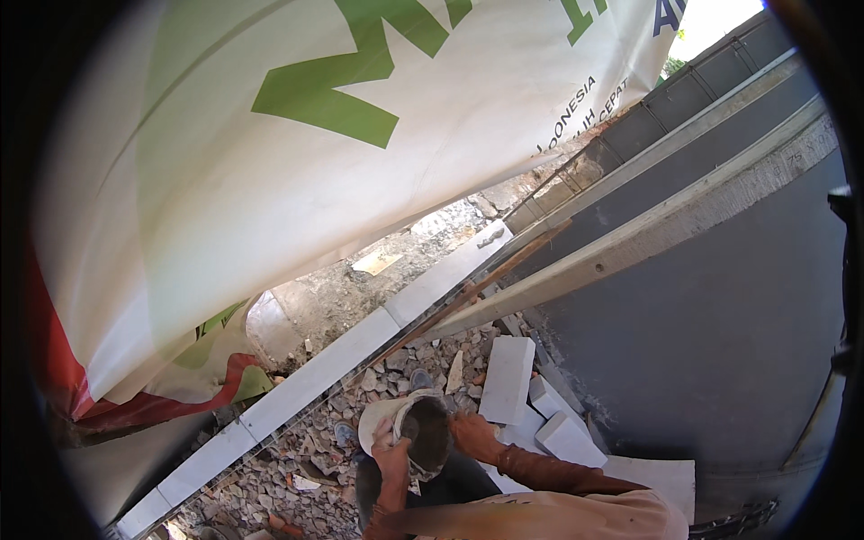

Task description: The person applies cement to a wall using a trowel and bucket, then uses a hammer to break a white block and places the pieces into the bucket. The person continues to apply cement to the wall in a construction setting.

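Observation:
A whitish bucket [378, 413] is tilted between my knees, low in the middle of the view. Grey mortar [427, 438] fills the part of its inside that shows. My left hand [391, 448] grips the bucket's near left rim, fingers curled over it. At the opposite side, my right hand [474, 436] is closed right beside the rim; whether it holds the rim or a tool handle is hidden. Just beyond that hand stands a white rectangular block [507, 380], with several more pale blocks [570, 438] piled loosely next to it.
Broken stone rubble [306, 481] covers the ground around me. A low row of white blocks [317, 376] runs diagonally past on the left. A large printed banner [207, 207] hangs beyond it. Dark grey panels [702, 306] with a long pale beam [621, 254] occupy the right side.

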The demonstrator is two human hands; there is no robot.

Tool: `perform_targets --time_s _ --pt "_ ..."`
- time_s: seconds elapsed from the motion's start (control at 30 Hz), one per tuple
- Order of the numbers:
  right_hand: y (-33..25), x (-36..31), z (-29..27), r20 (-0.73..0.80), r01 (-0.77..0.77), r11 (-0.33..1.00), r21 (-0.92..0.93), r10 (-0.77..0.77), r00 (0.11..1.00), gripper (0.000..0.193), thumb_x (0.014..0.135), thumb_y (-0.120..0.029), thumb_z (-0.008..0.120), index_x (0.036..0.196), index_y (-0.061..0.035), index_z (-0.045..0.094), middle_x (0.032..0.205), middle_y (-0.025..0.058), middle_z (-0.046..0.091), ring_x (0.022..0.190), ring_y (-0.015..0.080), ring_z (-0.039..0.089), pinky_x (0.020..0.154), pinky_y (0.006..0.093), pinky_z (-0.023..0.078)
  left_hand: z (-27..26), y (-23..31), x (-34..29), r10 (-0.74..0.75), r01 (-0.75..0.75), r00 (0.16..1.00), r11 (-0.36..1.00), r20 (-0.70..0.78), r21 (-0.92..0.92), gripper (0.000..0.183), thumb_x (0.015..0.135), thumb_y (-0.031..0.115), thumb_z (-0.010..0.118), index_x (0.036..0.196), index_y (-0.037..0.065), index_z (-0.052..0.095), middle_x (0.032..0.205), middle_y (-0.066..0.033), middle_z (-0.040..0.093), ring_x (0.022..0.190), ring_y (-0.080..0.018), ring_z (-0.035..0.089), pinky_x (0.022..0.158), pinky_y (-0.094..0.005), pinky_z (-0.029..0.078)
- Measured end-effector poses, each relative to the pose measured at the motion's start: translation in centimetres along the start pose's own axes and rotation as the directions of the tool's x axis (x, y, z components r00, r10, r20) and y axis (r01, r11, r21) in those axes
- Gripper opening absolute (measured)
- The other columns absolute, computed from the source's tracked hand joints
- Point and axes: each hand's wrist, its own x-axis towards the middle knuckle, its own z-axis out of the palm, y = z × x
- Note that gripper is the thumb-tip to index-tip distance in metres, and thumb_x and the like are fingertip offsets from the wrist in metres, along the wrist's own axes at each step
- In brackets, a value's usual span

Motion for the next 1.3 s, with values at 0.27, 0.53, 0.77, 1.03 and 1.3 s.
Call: perform_targets --time_s 0.27,0.53,0.77,1.03,1.3 --pt "1.5 -1.0 0.9 0.376 -0.103 0.981 0.164 0.035 0.926 0.031 0.075 -0.026 0.066 0.095 -0.0032 0.067 0.078 0.0210 0.067 0.074 0.0413 0.067 0.065 0.0514 0.053 0.6 0.4 0.9 0.026 -0.024 0.998 0.998 0.049 -0.055 0.034 0.062 -0.006 0.060 0.093 -0.006 0.074 0.128 -0.0167 0.065 0.136 -0.0310 0.044 0.114 -0.0418 0.030" --pt "3.9 -3.9 -0.6 0.223 -0.242 0.919 0.312 0.177 0.959 0.044 0.090 -0.039 0.060 0.117 -0.0044 0.063 0.102 0.0230 0.066 0.098 0.0408 0.064 0.084 0.0501 0.051 -1.4 -2.3 2.3 0.031 0.004 0.994 0.951 0.108 -0.308 0.034 0.062 -0.007 0.059 0.091 -0.007 0.074 0.128 -0.0198 0.064 0.134 -0.0292 0.046 0.114 -0.0408 0.028" --pt "16.0 -7.8 -8.9 0.222 -0.472 0.846 0.250 0.424 0.878 0.051 0.091 -0.040 0.064 0.122 0.0005 0.064 0.116 0.0242 0.065 0.109 0.0398 0.062 0.095 0.0450 0.048 -0.7 -3.2 2.5 -0.156 0.181 0.983 0.907 0.095 -0.381 0.038 0.066 -0.012 0.057 0.101 -0.012 0.071 0.124 -0.0170 0.064 0.110 -0.0215 0.061 0.094 -0.0303 0.047" --pt "29.0 -8.1 -19.5 -0.193 -0.545 0.766 0.341 0.624 0.757 0.039 0.087 -0.026 0.069 0.118 -0.0030 0.067 0.117 0.0219 0.065 0.099 0.0389 0.065 0.088 0.0426 0.052 2.2 -2.8 2.8 -0.160 0.165 0.986 0.973 0.042 -0.162 0.035 0.069 -0.013 0.056 0.101 -0.011 0.070 0.099 -0.0111 0.072 0.079 -0.0178 0.066 0.072 -0.0280 0.051" --pt "39.6 -5.0 -32.1 -0.494 -0.516 0.855 -0.060 0.424 0.759 0.035 0.088 -0.021 0.067 0.115 0.0007 0.065 0.117 0.0272 0.062 0.107 0.0410 0.062 0.090 0.0485 0.050 6.3 -2.1 3.0 -0.035 0.032 0.999 0.961 -0.005 -0.275 0.012 0.072 -0.008 0.063 0.084 -0.005 0.066 0.083 -0.0073 0.067 0.071 -0.0174 0.061 0.065 -0.0306 0.047"
